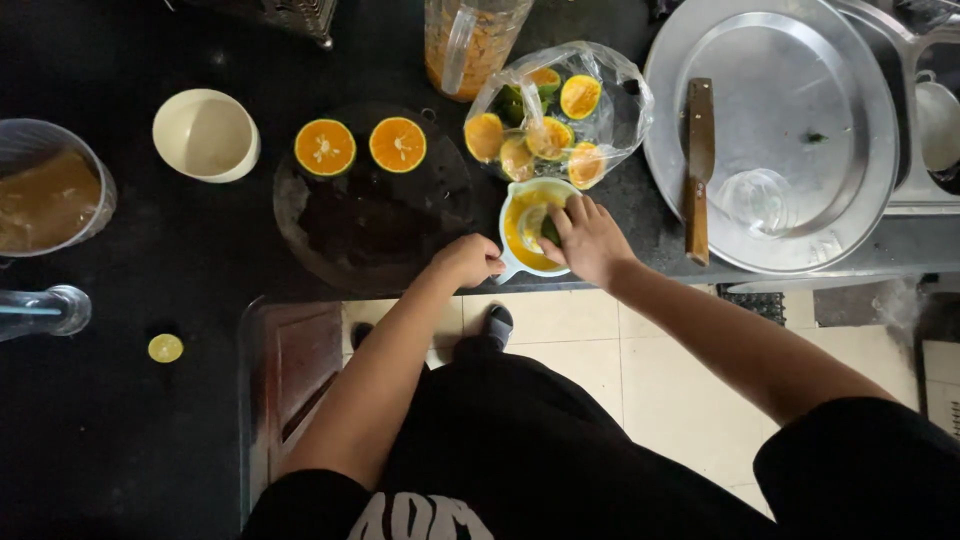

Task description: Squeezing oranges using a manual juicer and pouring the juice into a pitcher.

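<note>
A pale hand juicer [520, 240] with orange juice in it stands at the black counter's front edge. My right hand [588, 238] presses a green-skinned orange half down onto its cone. Around the juicer's handle, on the left side, my left hand [468, 260] is closed. Two cut orange halves [325, 147] [397, 144] lie face up on a dark round board [370, 225] just left of the juicer. Behind the juicer, a clear plastic bag [560, 110] holds several squeezed orange halves.
A big steel tray [790, 60] at right carries a wooden-handled knife [698, 170] and a glass [757, 200]. A juice pitcher [470, 40] stands at the back. A cream bowl [205, 133], a clear container [45, 190] and a small lime half [165, 348] are at left.
</note>
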